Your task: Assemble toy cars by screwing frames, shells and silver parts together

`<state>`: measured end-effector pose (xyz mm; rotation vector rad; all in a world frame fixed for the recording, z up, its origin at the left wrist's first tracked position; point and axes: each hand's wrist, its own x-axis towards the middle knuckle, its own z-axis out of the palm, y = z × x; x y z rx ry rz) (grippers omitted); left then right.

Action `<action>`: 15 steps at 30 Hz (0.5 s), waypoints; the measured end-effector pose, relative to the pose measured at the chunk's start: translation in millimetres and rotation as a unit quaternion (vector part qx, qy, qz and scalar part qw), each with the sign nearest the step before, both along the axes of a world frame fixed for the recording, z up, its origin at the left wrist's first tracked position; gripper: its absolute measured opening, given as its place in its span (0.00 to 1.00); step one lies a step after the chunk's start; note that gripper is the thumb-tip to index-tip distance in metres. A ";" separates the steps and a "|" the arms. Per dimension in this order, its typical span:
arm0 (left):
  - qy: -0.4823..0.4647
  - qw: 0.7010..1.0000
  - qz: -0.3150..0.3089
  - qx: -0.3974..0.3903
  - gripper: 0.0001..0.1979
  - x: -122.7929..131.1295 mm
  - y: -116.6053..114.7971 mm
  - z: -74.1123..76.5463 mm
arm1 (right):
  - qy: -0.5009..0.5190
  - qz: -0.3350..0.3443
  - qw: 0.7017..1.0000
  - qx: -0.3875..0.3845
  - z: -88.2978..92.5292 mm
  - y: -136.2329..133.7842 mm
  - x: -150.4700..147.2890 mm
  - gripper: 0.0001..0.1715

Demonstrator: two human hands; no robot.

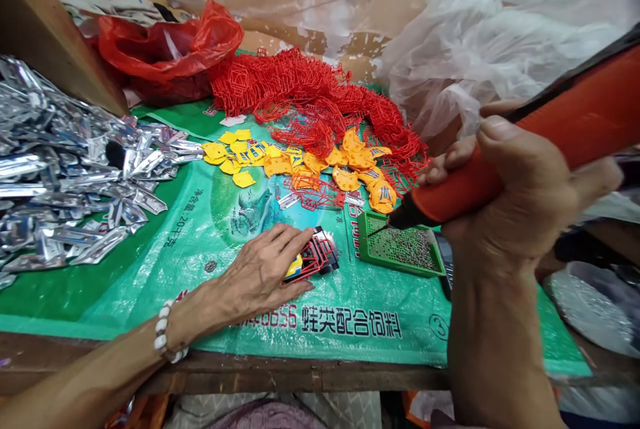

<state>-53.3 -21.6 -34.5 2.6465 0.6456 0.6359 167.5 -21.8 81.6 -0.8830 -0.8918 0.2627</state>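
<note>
My left hand point(263, 262) is closed over a small toy car point(320, 254) lying on the green sheet. The car shows a red cage frame, a yellow part and dark wheels; my fingers cover its rear. With my right hand point(525, 182) I grip an orange electric screwdriver point(460, 189), its thin bit pointing down and left. The bit's tip is over the left part of a green perforated tray point(400, 265). Inside that tray lies a heap of small screws point(417, 247). Whether a screw sits on the bit is too small to tell.
Silver plastic parts point(65, 169) pile up at left. Behind are yellow pieces point(243, 149), orange pieces point(353, 155) and a heap of red frames point(300, 85). A red bag point(165, 49) stands at back left, clear plastic point(450, 49) at back right. A dark device point(444, 255) adjoins the tray.
</note>
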 end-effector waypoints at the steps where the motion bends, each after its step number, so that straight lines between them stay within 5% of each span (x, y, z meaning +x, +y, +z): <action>1: 0.008 1.000 -0.003 0.008 0.33 0.0 0.4 -2.2 | -0.011 0.005 1.000 -0.001 -0.3 1.4 -0.1 0.10; 11: 0.062 0.997 0.006 0.051 0.33 -1.1 -1.1 -12.9 | -0.045 0.023 0.998 -0.048 -0.3 6.9 2.4 0.16; 15: 0.089 0.995 0.038 0.016 0.33 1.1 -8.3 -5.2 | -0.058 0.015 0.996 -0.071 4.5 16.2 5.3 0.16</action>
